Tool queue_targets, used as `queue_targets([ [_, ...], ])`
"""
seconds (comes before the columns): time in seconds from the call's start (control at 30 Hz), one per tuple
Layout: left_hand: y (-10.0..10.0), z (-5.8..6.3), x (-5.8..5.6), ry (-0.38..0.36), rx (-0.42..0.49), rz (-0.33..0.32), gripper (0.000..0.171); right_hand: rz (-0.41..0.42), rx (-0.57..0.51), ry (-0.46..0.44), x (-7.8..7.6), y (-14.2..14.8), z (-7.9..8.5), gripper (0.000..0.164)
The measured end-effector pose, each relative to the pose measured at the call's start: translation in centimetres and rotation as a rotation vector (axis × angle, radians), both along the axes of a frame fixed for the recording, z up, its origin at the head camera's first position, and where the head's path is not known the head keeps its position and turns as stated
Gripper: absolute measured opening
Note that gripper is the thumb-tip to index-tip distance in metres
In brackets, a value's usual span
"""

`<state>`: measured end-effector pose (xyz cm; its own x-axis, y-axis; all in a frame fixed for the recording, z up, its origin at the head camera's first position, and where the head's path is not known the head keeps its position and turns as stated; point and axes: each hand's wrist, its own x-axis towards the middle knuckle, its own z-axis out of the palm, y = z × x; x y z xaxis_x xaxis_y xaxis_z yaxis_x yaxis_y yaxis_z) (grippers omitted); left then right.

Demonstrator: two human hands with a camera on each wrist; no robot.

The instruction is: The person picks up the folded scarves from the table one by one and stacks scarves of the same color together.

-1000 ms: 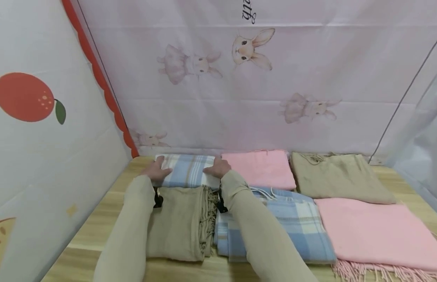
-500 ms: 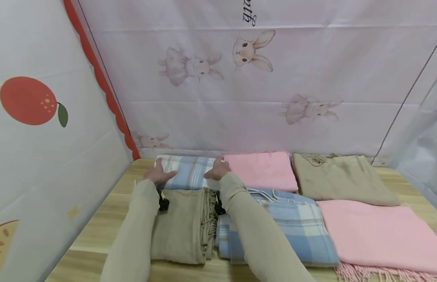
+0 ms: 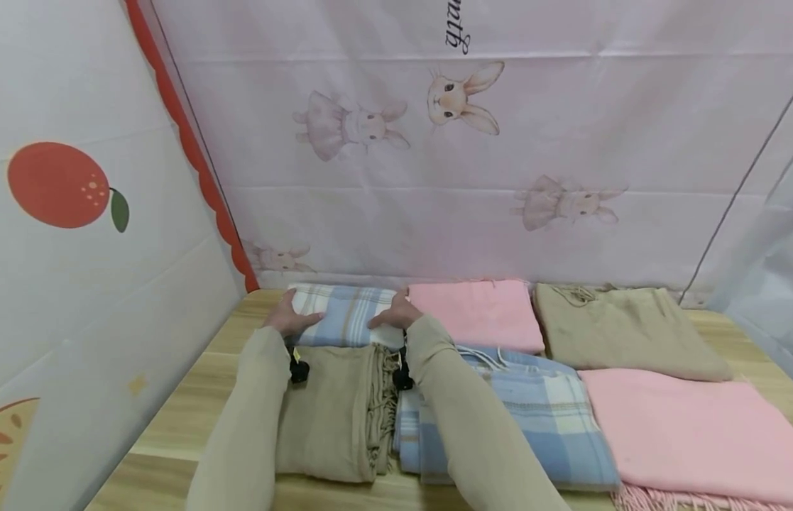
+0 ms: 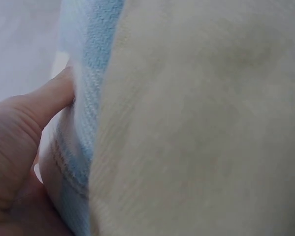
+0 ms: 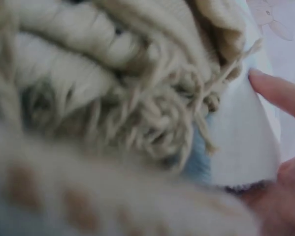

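A folded blue-and-white plaid scarf (image 3: 341,305) lies at the back left of the table. My left hand (image 3: 287,318) grips its left side, the thumb laid across the top; in the left wrist view that thumb (image 4: 53,93) presses into the cloth and the other fingers are mostly hidden. At the opposite side my right hand (image 3: 399,312) holds the scarf, its thumb (image 5: 280,93) on a white part of the cloth. Just in front of the plaid scarf, between my forearms, is a folded tan scarf (image 3: 326,419) with knotted fringe (image 5: 157,123) along its right edge.
Another plaid scarf (image 3: 543,401) lies partly under my right forearm. Pink scarves (image 3: 476,312) (image 3: 684,433) and a second tan scarf (image 3: 626,330) fill the right side of the wooden table (image 3: 172,419). A rabbit-print backdrop (image 3: 370,227) rises behind, with a white sheet (image 3: 64,298) at left.
The left thumb has slid slightly inward over the plaid scarf. Otherwise both hands stay at its sides, and the whole head view has shifted a little.
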<state>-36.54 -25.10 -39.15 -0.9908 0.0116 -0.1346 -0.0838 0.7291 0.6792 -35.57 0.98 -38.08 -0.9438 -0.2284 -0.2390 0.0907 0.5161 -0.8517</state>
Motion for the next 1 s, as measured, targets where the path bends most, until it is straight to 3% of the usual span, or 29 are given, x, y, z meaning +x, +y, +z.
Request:
queue_targets([
  [0.1,0.1,0.3,0.3,0.02,-0.012,-0.012,0.098,0.032,0.005,0.032,0.1,0.1,0.0,0.107],
  [0.27,-0.6,0.1,-0.4,0.059,-0.019,-0.049,0.1,0.034,-0.052,0.102,-0.4,0.3,-0.1,0.105],
  [0.37,-1.0,-0.3,-0.7,0.069,0.018,-0.06,0.1,0.025,-0.117,0.077,-0.7,0.5,-0.6,0.106],
  [0.7,-0.8,0.6,0.7,0.087,0.122,-0.074,0.085,0.01,-0.204,0.061,-0.6,0.5,-1.1,0.087],
  [1.0,-0.7,0.8,0.0,0.107,0.224,-0.054,0.081,-0.047,-0.245,0.07,-0.5,0.4,-0.6,0.082],
])
